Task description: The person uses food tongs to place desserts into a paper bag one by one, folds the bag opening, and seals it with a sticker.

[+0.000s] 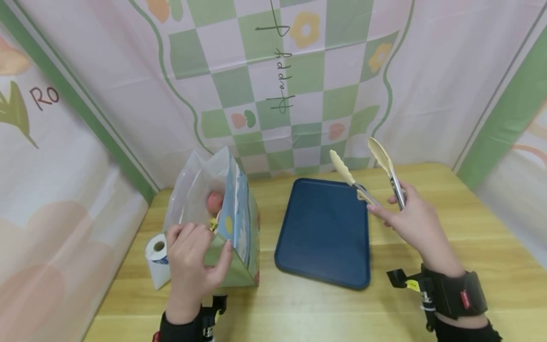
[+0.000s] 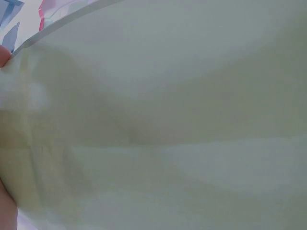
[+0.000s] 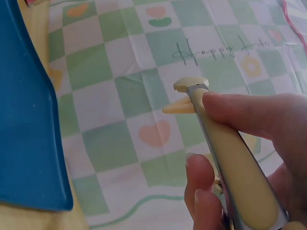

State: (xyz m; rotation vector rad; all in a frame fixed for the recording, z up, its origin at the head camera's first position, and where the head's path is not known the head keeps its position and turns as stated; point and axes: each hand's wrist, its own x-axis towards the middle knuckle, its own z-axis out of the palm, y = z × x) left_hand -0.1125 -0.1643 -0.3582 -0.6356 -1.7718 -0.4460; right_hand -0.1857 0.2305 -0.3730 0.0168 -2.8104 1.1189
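Note:
My left hand [image 1: 192, 259] grips the near rim of an upright, open-topped gift bag [image 1: 241, 223], its fingers over the edge. The bag has a pale green side and a blue printed side. Inside it show a pinkish-red round item [image 1: 215, 203] and a small yellow piece [image 1: 213, 223]; the rest is hidden. In the left wrist view, the bag's pale wall [image 2: 168, 120] fills most of the picture, a fingertip [image 2: 4, 56] at its rim. My right hand [image 1: 416, 225] holds metal tongs [image 1: 397, 183] with cream tips, spread apart above the tray's far right corner.
A dark blue rectangular tray [image 1: 325, 232] lies flat between the bag and my right hand. Left of the bag stands a white paper roll [image 1: 158, 259]. Behind the wooden table [image 1: 299, 313] hangs a green-and-white checked cloth [image 1: 265, 95].

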